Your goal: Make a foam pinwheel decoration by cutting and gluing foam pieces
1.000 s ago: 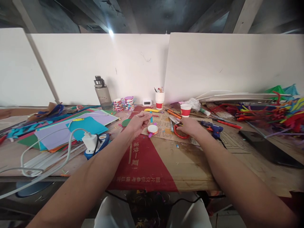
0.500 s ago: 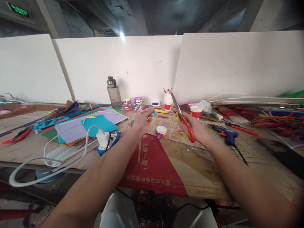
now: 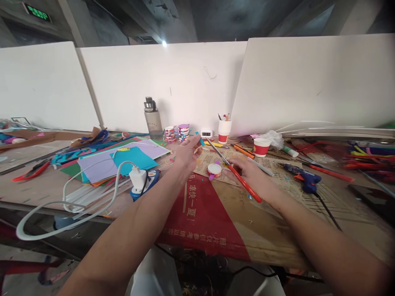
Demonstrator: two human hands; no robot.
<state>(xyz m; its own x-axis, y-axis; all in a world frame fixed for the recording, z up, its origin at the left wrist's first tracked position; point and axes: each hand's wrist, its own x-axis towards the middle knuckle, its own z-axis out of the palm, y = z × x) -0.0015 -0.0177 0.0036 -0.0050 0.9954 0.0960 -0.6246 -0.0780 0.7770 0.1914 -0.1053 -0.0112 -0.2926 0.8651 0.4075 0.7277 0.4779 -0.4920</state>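
My left hand (image 3: 187,151) pinches a small strip of blue paper (image 3: 201,142) that sticks up from the fingertips. My right hand (image 3: 248,174) is closed on a pair of scissors (image 3: 235,172) with red handles. Their blades point up and left, toward the strip, with a gap between tip and paper. Below and between the hands, a small white disc with a red rim and purple tabs (image 3: 214,169) rests on the printed cardboard (image 3: 230,158). Two stacks of similar discs, the left stack (image 3: 169,135) and the purple-topped stack (image 3: 184,132), stand behind my left hand.
Coloured paper sheets (image 3: 101,164) and a white charger with its cable (image 3: 138,177) lie left. A bottle (image 3: 152,119), a small clock (image 3: 206,133) and stacked paper cups (image 3: 224,130) stand at the back. On the right are a single cup (image 3: 261,147) and a blue glue gun (image 3: 304,177).
The scissors have swung down, so their blades now slant toward the blue strip instead of pointing steeply up. My left hand still holds the strip. The view has shifted slightly.
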